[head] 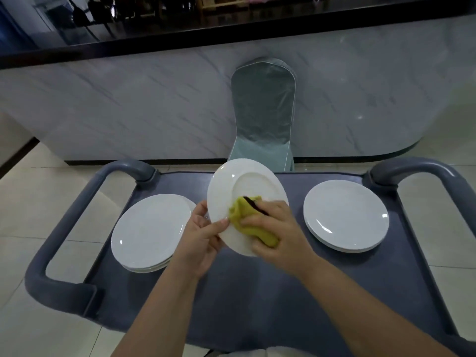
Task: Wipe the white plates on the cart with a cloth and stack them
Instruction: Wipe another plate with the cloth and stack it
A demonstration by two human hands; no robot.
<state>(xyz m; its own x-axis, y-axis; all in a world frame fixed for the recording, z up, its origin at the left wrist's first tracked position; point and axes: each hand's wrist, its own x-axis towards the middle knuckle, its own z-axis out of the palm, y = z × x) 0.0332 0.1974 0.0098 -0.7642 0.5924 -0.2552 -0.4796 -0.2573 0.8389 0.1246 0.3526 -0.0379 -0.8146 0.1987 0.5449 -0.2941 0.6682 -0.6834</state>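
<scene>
Nearest to us are our two bare forearms, reaching forward over the near edge of the grey cart [257, 292], and at their ends the work is in hand. Our left hand [203, 235] pinches the lower left rim of a white plate [242, 186], thumb on the face turned toward us and the fingers hidden behind, so the plate is held tilted up off the cart above the middle of its top. The face toward us shows a raised ring, which we judge to be the underside. Our right hand [275, 228] is closed on a yellow-green cloth [252, 222], pressing it against the lower part of that face. A stack of plates [152, 233] lies toward the cart's left edge and another stack [346, 216] toward its right edge, both flat and apart from the held plate; we cannot tell from here which has been wiped. The risk we see lies in the grip: one hand holds a smooth plate by a short stretch of rim, while the other pushes on it. A hard stroke away from the thumb could lever the plate out of the pinch, and it would drop onto the cart or strike the left stack just beside it. Wiping near the thumb also crowds the grip. Setting the plate down carelessly could chip a rim or leave a stack off-centre.
</scene>
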